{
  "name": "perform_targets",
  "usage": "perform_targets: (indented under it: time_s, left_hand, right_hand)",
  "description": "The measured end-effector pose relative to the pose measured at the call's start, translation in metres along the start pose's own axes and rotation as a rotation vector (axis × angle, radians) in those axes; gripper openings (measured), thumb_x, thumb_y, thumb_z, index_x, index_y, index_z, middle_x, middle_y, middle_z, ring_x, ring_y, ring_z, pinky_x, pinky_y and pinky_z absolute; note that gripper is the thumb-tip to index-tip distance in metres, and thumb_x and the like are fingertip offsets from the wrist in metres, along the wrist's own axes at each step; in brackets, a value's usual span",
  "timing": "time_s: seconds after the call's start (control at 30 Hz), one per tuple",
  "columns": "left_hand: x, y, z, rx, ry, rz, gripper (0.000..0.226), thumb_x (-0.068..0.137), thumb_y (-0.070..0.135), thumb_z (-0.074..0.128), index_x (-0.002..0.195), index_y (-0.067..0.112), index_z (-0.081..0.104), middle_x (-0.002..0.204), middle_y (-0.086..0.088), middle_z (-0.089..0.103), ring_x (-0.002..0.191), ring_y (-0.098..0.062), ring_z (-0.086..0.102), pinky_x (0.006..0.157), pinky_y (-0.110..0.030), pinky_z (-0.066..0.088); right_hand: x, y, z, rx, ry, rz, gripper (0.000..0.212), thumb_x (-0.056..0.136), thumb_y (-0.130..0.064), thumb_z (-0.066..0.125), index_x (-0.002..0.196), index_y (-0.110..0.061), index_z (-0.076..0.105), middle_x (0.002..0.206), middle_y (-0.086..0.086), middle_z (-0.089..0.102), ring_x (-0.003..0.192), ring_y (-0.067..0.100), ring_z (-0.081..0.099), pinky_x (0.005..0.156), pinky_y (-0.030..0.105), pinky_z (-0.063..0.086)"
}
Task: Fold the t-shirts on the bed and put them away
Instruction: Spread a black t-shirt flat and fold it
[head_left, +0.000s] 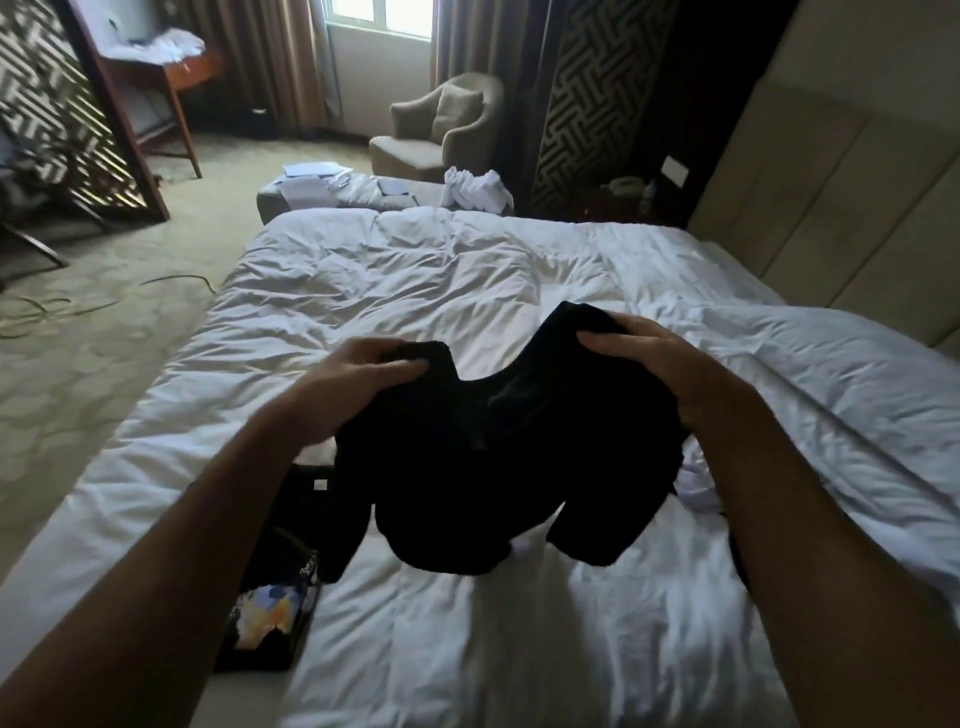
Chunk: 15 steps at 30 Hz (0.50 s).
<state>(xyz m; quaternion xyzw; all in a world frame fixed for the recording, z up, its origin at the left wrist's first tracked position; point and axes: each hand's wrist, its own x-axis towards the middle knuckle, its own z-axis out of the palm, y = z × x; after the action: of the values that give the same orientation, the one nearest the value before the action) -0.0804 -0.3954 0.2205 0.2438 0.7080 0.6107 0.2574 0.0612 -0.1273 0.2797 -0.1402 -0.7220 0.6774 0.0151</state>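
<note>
Over rumpled white bedding (467, 270), left hand (358, 379) and right hand (649, 358) pinch a black t-shirt (498, 467); spreading it flat beneath them should aid folding.

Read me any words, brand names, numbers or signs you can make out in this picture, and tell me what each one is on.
No text can be read anywhere in this view.
White tag on the dark garment beside the black t-shirt: too small and blurred to read.
Colourful print on the dark item at the bed's left edge: only blurred shapes, no letters clear.
Papers on the bench beyond the bed: too far to read.
</note>
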Motion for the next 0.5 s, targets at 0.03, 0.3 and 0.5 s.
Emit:
perform_targets:
  time_s: [0.03, 0.3, 0.5]
  left_hand:
    - [-0.007, 0.019, -0.005, -0.036, -0.063, 0.000, 0.047, 0.061, 0.031, 0.087, 0.101, 0.009, 0.076, 0.098, -0.015, 0.073, 0.076, -0.018, 0.069, 0.062, -0.021, 0.055]
    - [0.014, 0.053, -0.031, 0.084, -0.061, -0.039, 0.051, 0.063, 0.039, 0.084, 0.106, 0.012, 0.075, 0.110, -0.012, 0.074, 0.093, -0.022, 0.072, 0.073, -0.022, 0.059]
    - [0.101, -0.066, -0.010, 0.353, 0.218, -0.103, 0.016, 0.092, 0.021, 0.061, 0.103, 0.030, 0.070, 0.097, 0.000, 0.073, 0.089, -0.020, 0.068, 0.075, -0.020, 0.051]
  right_hand:
    - [-0.009, -0.007, -0.004, 0.020, -0.003, -0.014, 0.021, 0.082, -0.019, 0.065, 0.101, -0.013, 0.073, 0.097, 0.007, 0.075, 0.085, 0.018, 0.072, 0.078, 0.026, 0.058]
    - [0.013, -0.013, -0.024, 0.014, -0.033, 0.088, 0.017, 0.094, -0.015, 0.061, 0.106, -0.008, 0.070, 0.098, 0.011, 0.075, 0.083, 0.019, 0.073, 0.076, 0.026, 0.060]
    - [0.118, 0.115, -0.026, -0.311, 0.113, 0.181, 0.025, 0.091, -0.012, 0.066, 0.114, -0.003, 0.065, 0.113, 0.023, 0.069, 0.104, 0.034, 0.066, 0.099, 0.049, 0.051]
